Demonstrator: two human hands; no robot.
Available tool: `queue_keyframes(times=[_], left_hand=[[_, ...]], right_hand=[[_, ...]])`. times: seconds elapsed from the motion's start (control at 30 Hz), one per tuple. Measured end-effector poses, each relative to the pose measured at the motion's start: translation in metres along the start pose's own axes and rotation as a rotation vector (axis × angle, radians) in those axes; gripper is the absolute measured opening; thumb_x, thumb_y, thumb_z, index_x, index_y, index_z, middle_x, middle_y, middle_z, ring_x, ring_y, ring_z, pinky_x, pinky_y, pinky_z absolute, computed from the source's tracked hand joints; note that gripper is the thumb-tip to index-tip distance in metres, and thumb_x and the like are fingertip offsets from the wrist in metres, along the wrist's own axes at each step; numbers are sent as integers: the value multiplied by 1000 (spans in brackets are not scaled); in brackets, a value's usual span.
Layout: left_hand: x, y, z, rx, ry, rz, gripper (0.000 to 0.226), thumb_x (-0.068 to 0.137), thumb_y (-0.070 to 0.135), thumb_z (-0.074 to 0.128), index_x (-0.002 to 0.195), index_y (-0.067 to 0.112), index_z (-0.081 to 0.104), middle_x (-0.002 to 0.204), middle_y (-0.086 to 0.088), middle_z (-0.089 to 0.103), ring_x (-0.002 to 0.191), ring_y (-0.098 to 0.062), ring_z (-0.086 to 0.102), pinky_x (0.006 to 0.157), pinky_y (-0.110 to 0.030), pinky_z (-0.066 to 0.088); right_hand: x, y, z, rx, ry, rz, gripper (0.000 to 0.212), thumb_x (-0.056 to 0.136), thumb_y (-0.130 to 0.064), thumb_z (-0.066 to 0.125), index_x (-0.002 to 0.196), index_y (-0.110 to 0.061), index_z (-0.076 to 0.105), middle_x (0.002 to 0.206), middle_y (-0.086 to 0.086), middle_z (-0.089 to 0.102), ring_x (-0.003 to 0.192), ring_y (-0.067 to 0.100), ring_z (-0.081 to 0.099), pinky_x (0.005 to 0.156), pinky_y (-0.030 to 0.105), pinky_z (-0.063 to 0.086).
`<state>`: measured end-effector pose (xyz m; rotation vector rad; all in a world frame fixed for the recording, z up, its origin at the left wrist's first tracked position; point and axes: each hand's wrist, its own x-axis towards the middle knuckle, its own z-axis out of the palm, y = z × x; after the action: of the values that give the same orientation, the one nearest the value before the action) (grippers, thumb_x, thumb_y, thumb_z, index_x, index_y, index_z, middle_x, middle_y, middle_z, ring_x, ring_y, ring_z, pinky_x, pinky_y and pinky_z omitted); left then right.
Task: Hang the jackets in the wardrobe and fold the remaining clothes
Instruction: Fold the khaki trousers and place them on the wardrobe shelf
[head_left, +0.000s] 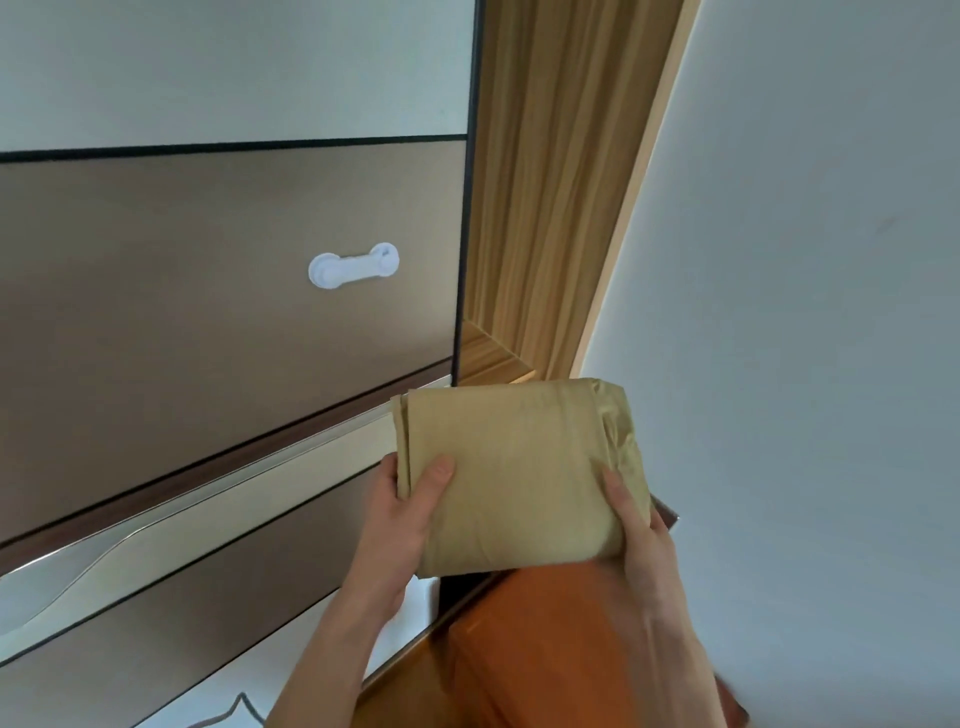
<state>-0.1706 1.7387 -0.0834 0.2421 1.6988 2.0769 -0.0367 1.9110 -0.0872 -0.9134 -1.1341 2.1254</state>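
Nearest the camera, an orange garment (550, 649) lies below the forearms, its fabric smooth and soft. Above it, the left hand (400, 514) and right hand (641, 525) each clasp one side of a folded tan garment (519, 473), thumbs on top, fingers hidden beneath. The bundle is a matte, thick, roughly square pad held level between them, equally close to both. Beyond it the wood-grained wardrobe opening (545, 208) lies straight ahead, beside a sliding door (208, 291) bearing a white plastic latch (354, 264).
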Motion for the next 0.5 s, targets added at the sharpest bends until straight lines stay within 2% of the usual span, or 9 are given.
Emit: queue_keyframes(times=[0.1,0.17,0.27,0.37,0.43,0.5], left_hand=[[24,0,6,20,-32,-17,45,84,45,75,122,25,61,108,9,77,98,-11,74,87,-40,60],[40,-3,10,30,-48,-36,48,83,47,75,123,26,62,110,8,76,101,-13,74,91,-44,60],[63,-10,16,33,-77,-67,51,84,49,77,127,28,61,113,7,76,104,-15,74,94,-48,59],[84,-15,20,47,-96,-103,60,80,54,83,130,29,60,115,6,76,105,-17,74,95,-51,59],[97,-16,23,80,-120,-128,66,75,57,83,131,31,60,117,5,75,107,-20,73,95,-53,58],[110,-17,30,115,-145,-143,62,79,54,83,132,30,60,117,4,76,108,-20,73,97,-53,57]], right_hand=[[14,9,8,184,-42,106,60,87,-43,78,138,-16,62,132,12,70,126,32,65,116,55,42],[26,10,12,254,-46,137,59,90,-44,74,141,-17,60,135,12,68,129,31,63,118,54,39],[47,3,10,179,-60,139,55,91,-40,72,137,-12,62,132,14,70,126,33,64,116,55,41],[71,-15,-6,-24,-92,155,44,89,-31,75,125,-7,68,121,18,74,114,35,70,106,55,50],[88,-28,-18,-140,-167,156,49,81,-24,82,124,-6,67,117,19,74,106,36,73,90,52,58],[107,-40,-28,-247,-262,157,61,73,-23,83,128,-8,64,116,18,75,103,37,74,78,47,59]])
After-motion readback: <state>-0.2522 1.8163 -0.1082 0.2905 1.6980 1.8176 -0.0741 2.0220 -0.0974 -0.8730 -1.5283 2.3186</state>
